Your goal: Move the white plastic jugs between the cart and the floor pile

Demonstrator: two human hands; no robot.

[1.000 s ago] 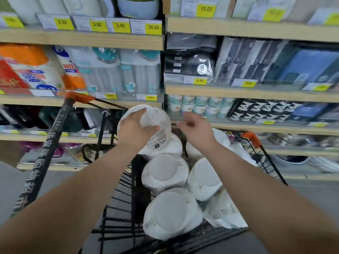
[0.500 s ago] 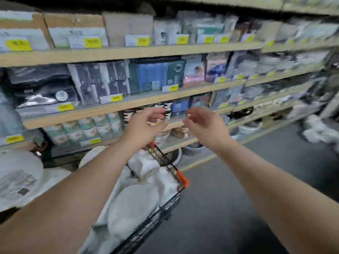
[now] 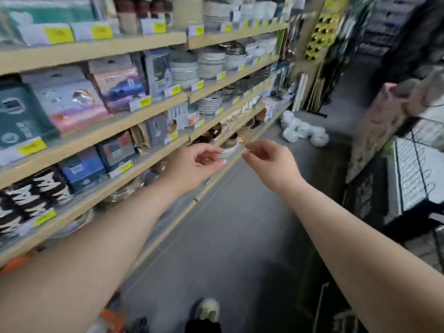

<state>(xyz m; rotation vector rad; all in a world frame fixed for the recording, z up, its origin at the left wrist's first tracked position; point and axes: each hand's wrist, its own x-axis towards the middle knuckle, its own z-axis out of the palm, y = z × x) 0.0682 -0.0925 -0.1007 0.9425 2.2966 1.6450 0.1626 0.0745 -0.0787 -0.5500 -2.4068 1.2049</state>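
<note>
Both arms reach forward over the grey aisle floor [image 3: 230,236], and neither hand holds anything. The left hand [image 3: 192,164] has its fingers loosely curled, the thumb apart from them, and hangs just off the front edge of the lower shelf [image 3: 134,173]. The right hand [image 3: 269,162] is beside it, close but not touching, its fingers also loosely curled with thumb and forefinger nearly together; whether they pinch something small cannot be told through the blur. Nearest beyond the fingertips are bowls [image 3: 230,143] at the shelf's front edge. Stacked plates [image 3: 185,70] stand on a higher shelf, and packaged goods [image 3: 69,102] fill its left part. White wrapped bundles [image 3: 302,131] lie on the floor at the far end of the shelves. A shoe [image 3: 207,308] shows at the bottom edge.
</note>
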